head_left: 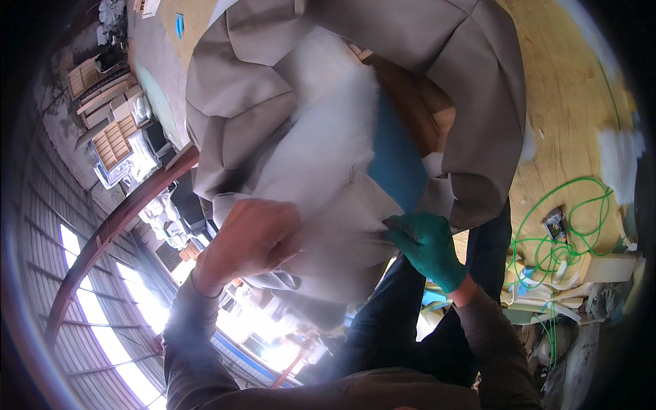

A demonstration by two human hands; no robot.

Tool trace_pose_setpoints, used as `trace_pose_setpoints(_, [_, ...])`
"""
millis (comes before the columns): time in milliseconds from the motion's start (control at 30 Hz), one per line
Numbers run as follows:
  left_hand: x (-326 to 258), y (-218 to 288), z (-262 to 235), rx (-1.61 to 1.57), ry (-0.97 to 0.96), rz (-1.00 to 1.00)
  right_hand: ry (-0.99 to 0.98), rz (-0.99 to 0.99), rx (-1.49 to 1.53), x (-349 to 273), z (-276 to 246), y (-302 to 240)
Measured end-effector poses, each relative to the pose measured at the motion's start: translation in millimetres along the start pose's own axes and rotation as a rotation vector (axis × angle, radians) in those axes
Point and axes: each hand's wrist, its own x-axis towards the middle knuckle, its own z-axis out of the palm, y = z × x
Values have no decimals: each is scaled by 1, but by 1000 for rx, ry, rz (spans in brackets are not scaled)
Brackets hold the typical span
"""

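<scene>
In front of me is a bulky seat-like piece with a grey-brown, leather-like cover (471, 102) bunched around its top and sides. White fluffy padding (328, 102) fills its middle, beside a panel of blue foam (400, 154). Brown wood (417, 102) shows within. Pale cover fabric (359, 205) stretches between my two hands. My bare left hand (253, 236) is closed on its left part, fingertips partly hidden. Wearing a green glove, my right hand (430, 249) pinches the fabric's right edge between thumb and fingers. The lower fabric is blurred.
A tangled green hose (567, 239) lies on the yellowish wood-look floor (560, 123) at right, around a small dark object (555, 224). Scraps and a foam block (608, 268) lie nearer me. Far left stand wooden frames (115, 140), with a dark red beam (123, 215) nearby.
</scene>
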Motion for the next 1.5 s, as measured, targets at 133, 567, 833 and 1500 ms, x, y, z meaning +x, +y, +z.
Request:
trace_pose_setpoints(133, [-29, 6, -3, -53, -30, -48, -64, 74, 51, -4, -8, -32])
trace_pose_setpoints(567, [-85, 7, 18, -333, 3, -20, -222, -221, -56, -11, -13, -54])
trace_pose_setpoints(833, [-57, -24, 6, -415, 61, 60, -312, -138, -121, -5, -21, -74])
trace_pose_setpoints(1500, [104, -33, 91, -357, 48, -378, 523, 593, -336, -78, -367, 114])
